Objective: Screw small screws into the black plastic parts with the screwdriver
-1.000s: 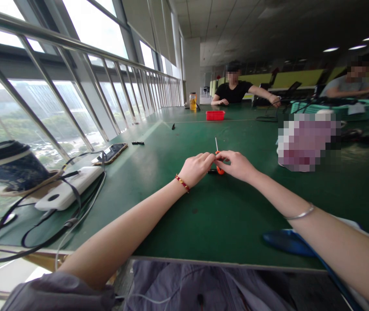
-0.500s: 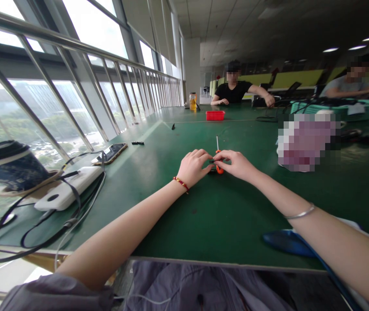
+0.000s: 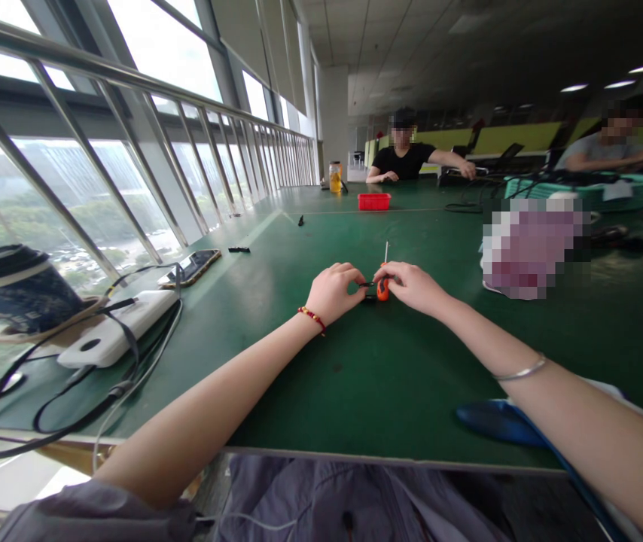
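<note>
Screwdriver (image 3: 383, 290) points away over bench (image 3: 344, 406). Just left of screwdriver, left hand (image 3: 333, 289) has fingers clamped on small black part (image 3: 366, 285). Right hand (image 3: 410, 286) partly covers screwdriver; cannot tell whether its fingers grip.

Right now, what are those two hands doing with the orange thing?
The person's left hand pinches a small black piece. The right hand has its fingers at a screwdriver with an orange handle; how firmly it is gripped is hard to tell. The metal shaft points away from the person, over the green table. Farther off sits a red tray, and beyond it is another person in a black top.
</note>
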The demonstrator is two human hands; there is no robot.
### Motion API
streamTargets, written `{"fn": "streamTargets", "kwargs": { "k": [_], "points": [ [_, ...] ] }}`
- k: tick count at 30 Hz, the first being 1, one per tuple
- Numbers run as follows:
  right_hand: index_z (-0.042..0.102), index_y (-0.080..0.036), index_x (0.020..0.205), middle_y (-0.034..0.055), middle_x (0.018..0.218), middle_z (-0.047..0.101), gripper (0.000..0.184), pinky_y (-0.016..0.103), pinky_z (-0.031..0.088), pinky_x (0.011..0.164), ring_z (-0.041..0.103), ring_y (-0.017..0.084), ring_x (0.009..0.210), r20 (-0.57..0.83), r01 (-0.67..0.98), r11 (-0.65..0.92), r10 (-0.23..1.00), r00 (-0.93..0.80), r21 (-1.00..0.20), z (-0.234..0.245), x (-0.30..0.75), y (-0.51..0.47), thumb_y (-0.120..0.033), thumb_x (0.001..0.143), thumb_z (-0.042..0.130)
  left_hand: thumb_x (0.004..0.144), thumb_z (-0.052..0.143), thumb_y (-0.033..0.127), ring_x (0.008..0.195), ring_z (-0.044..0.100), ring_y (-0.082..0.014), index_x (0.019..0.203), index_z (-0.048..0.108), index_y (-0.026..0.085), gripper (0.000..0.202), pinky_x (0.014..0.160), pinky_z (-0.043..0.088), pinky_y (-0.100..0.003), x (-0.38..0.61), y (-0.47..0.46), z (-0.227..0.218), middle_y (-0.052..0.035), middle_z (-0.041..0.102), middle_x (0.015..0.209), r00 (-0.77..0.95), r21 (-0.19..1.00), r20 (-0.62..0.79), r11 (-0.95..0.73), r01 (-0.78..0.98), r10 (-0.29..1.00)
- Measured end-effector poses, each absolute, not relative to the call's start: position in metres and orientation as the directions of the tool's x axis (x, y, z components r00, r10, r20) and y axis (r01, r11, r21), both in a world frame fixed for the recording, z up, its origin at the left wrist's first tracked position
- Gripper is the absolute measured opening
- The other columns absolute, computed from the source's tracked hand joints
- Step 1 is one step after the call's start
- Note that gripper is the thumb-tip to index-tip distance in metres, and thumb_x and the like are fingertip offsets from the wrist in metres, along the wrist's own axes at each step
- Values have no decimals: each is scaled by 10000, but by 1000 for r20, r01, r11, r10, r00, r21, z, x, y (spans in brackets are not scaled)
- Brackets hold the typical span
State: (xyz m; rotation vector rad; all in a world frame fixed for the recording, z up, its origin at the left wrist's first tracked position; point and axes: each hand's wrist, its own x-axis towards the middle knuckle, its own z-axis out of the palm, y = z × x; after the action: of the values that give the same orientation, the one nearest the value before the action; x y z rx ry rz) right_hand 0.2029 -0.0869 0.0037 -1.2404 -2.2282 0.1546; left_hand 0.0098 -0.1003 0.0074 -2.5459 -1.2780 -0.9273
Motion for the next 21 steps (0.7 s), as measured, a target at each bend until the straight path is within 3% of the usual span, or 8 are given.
{"fn": "streamTargets", "kwargs": {
  "k": [4, 9, 21],
  "points": [
    [639, -241, 973, 7, 1057, 627, 393, 275, 432, 731, 565, 177, 943, 362, 814, 526, 829, -426, -248, 4, 206, -89, -33, 708, 436, 743, 573, 243, 839, 590, -174, 780, 651, 202, 95, 744, 473, -281, 9, -101, 8, -18, 659, 851, 429, 146, 570, -600, 786, 701],
    [636, -257, 966, 26, 1050, 592, 367, 273, 423, 675, 553, 197, 959, 313, 863, 486, 849, -426, -142, 6, 205, -92, -55, 710, 467, 735, 568, 258, 826, 594, -177, 760, 635, 204, 90, 733, 479, -287, 8, -100, 8, -13, 659, 833, 426, 159, 557, -595, 788, 713],
    [471, -236, 913, 20, 927, 573, 244, 247, 355, 587, 536, 174, 822, 322, 867, 456, 866, -382, -199, 9, 206, -94, -116, 701, 493, 744, 560, 268, 803, 612, -176, 747, 641, 201, 105, 707, 488, -283, 2, -100, 13, -17, 659, 817, 358, 232, 524, -534, 813, 773]
  ]
}}
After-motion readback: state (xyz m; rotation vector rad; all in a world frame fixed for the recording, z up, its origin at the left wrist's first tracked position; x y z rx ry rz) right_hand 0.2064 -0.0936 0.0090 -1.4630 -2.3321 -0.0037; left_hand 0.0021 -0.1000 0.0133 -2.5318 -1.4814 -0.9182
